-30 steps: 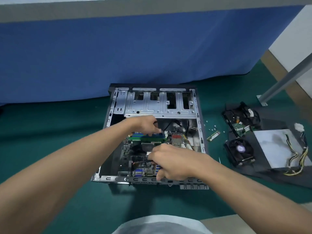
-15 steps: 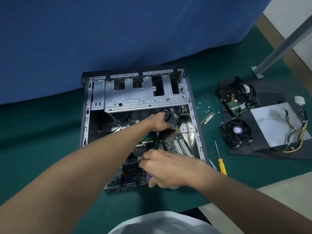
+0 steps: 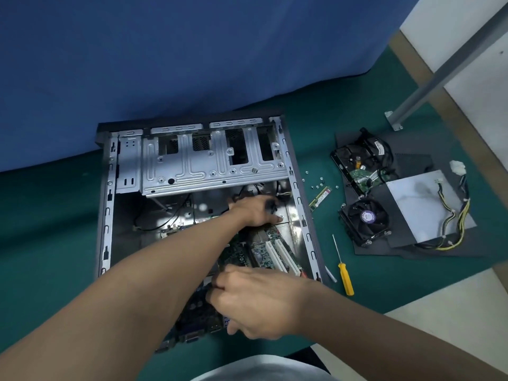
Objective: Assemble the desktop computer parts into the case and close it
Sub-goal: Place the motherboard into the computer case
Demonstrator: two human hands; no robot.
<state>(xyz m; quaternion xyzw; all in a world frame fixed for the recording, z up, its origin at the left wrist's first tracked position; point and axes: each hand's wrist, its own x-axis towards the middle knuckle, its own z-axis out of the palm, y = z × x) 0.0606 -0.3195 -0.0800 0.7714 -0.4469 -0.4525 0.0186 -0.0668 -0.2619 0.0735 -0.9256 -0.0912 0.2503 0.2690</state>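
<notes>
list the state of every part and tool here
case, open, on its side
motherboard, tilted in case, unseated
left hand, grips motherboard's far end
right hand, grips its near end
screwdriver, lying untouched beside case
cooler fan, outside case
hard drive, outside case
power supply, outside case
memory stick, lying beside case

Looks like a makeshift computer-repair workspace. Shows an opened computer case (image 3: 107,204) lying on a green mat (image 3: 55,215), with loose screws (image 3: 316,185), a yellow screwdriver (image 3: 345,279), a cooling fan (image 3: 367,217), a hard drive (image 3: 357,163) and a power supply (image 3: 420,204) spread alongside. Has a blue cloth (image 3: 192,50) hanging behind and a grey metal leg (image 3: 439,78) bolted down.
</notes>
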